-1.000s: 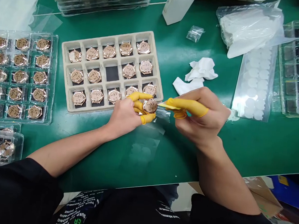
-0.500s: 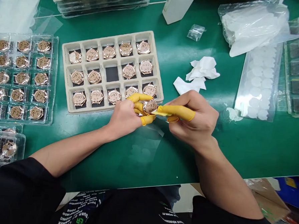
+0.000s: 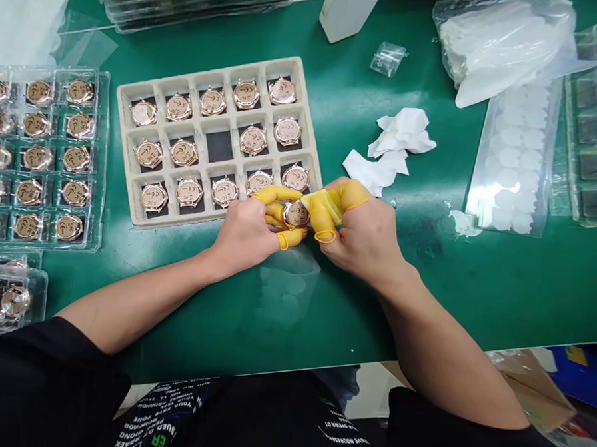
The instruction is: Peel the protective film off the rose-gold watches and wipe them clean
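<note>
My left hand (image 3: 251, 231), with yellow finger cots, pinches a rose-gold watch case (image 3: 295, 214) just in front of the beige compartment tray (image 3: 123, 134). My right hand (image 3: 363, 230), also in yellow cots, is closed against the case's right side, with thumb and forefinger pressing a small clear film onto it. The tray holds several matching watch cases, and one middle cell is bare.
Clear blister trays of watch cases (image 3: 37, 150) lie at the left. A clear sheet (image 3: 287, 293) lies on the green mat below my hands. Crumpled white wipes (image 3: 397, 145), a sheet of round stickers (image 3: 514, 161), a plastic bag (image 3: 503, 44) and dark trays (image 3: 596, 126) sit on the right.
My right hand has moved left and closed in on the watch case; its forefinger, stretched out before, now curls over the case's right edge. The left hand has barely shifted.
</note>
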`<state>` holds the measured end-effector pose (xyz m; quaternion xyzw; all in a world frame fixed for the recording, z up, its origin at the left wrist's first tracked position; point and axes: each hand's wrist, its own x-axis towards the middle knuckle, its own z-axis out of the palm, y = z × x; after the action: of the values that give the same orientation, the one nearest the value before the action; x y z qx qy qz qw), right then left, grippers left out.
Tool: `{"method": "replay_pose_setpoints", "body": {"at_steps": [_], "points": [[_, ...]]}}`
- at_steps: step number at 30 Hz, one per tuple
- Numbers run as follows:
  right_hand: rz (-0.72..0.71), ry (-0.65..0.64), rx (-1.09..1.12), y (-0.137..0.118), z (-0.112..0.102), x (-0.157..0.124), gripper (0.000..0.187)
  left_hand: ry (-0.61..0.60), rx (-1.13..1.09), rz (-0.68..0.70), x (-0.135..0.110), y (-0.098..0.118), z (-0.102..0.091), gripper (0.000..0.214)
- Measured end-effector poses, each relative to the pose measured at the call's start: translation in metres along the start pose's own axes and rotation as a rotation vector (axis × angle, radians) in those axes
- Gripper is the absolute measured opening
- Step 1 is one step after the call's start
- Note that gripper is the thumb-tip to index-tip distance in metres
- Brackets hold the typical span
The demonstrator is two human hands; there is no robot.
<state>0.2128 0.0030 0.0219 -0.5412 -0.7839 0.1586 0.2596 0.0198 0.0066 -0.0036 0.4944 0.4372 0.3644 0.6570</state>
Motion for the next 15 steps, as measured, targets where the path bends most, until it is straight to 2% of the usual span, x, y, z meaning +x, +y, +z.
{"method": "replay_pose_setpoints", "body": {"at_steps": [2, 5, 7, 9, 11, 13, 15], "points": [[0.046, 0.048, 0.012, 0.006, -0.01, 0.0, 0.007, 0.002, 0.015, 0.004, 0.001, 0.0, 0.0, 0.053], [0.158, 0.065, 0.046, 0.022, -0.037, -0.001, 0.014, -0.004, 0.037, 0.021, 0.001, -0.001, 0.001, 0.053], [0.237, 0.086, -0.098, 0.031, -0.051, 0.0, 0.017, -0.018, 0.044, 0.033, 0.001, -0.002, 0.001, 0.054], [0.286, 0.185, -0.198, 0.032, -0.054, 0.003, 0.037, -0.032, 0.061, 0.053, 0.001, -0.003, 0.001, 0.056], [0.301, 0.196, 0.013, 0.025, -0.044, 0.004, 0.057, -0.049, 0.083, 0.081, 0.0, -0.004, 0.0, 0.056], [0.297, 0.054, 0.361, 0.014, -0.028, 0.003, 0.064, -0.067, 0.092, 0.103, 0.0, -0.006, 0.0, 0.056], [0.304, -0.056, 0.532, 0.003, -0.012, 0.0, 0.064, -0.077, 0.093, 0.113, -0.001, -0.006, 0.0, 0.054]]}}
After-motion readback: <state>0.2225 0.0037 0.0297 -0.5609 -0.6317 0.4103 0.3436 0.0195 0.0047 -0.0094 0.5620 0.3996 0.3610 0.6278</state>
